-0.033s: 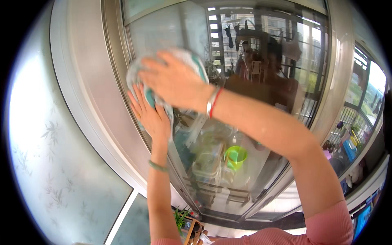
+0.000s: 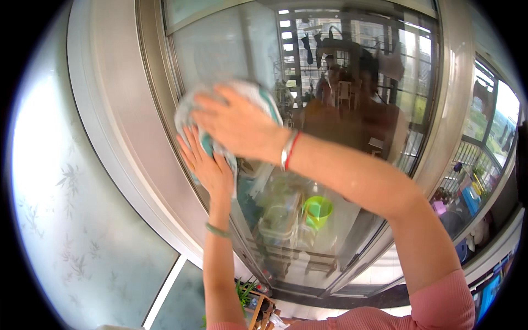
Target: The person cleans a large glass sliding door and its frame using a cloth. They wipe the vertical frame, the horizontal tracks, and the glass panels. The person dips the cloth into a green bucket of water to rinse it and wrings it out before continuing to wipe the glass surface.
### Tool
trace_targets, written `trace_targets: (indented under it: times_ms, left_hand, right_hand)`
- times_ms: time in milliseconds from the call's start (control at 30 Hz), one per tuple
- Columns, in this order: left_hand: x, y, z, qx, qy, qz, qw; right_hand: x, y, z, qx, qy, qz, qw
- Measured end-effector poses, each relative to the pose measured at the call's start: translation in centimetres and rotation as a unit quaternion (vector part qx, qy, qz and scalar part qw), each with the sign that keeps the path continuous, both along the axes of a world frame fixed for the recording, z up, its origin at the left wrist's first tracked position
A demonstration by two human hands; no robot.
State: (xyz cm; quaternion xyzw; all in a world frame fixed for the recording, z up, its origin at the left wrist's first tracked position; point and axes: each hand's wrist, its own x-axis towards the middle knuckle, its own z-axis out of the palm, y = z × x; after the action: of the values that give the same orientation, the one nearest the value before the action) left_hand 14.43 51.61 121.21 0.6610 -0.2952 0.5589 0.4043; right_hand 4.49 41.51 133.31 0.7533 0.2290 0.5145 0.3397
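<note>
A white and teal cloth [image 2: 258,96] lies spread against the glass pane [image 2: 231,41] of a metal-framed door, near the pane's left edge. My right hand [image 2: 239,122] presses flat on the cloth, its fingers stretched out toward the left and a little blurred. Just below it, my left hand [image 2: 208,168] also rests on the cloth, fingers spread and pointing up. Part of the cloth is hidden beneath both palms. A silver bangle and a red cord circle my right wrist; a green bangle is on my left.
Left of the pane runs a wide metal frame [image 2: 118,93], beside a frosted panel [image 2: 44,220] with leaf patterns. A bright green bucket [image 2: 324,206] shows in the glass. A potted plant [image 2: 245,291] and a wooden stand [image 2: 259,309] are below. Windows with railings lie far right.
Both my hands and the cloth have slid a little down the glass and slightly to the right. My hands stay flat on the cloth.
</note>
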Motion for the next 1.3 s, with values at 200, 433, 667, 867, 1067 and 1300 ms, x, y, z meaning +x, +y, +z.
trace_targets:
  times_ms: [200, 433, 667, 867, 1067, 1300]
  left_hand:
    - [-4.8, -1.4, -19.2, 0.019, 0.119, -0.052, 0.991]
    - [-11.7, -6.0, -26.5, 0.075, 0.102, -0.095, 0.987]
    - [-14.9, -8.9, -8.2, 0.082, -0.011, -0.093, 0.992]
    - [-15.5, -10.3, 10.7, 0.049, -0.116, -0.081, 0.989]
    - [-14.7, -12.1, 25.2, -0.04, -0.266, -0.045, 0.962]
    - [-16.5, -13.1, 24.2, -0.025, -0.257, 0.017, 0.966]
  right_hand:
    - [-6.0, -1.3, -14.7, -0.111, 0.15, -0.132, 0.974]
    - [-14.5, -5.9, -19.2, -0.064, 0.233, -0.125, 0.962]
    - [-20.0, -9.6, -7.8, 0.006, 0.072, -0.081, 0.994]
    - [-19.6, -12.1, 7.9, -0.056, -0.123, -0.099, 0.986]
    - [-20.9, -11.5, 19.7, -0.057, -0.197, -0.12, 0.971]
    - [-21.4, -14.5, 19.2, -0.104, -0.28, -0.036, 0.954]
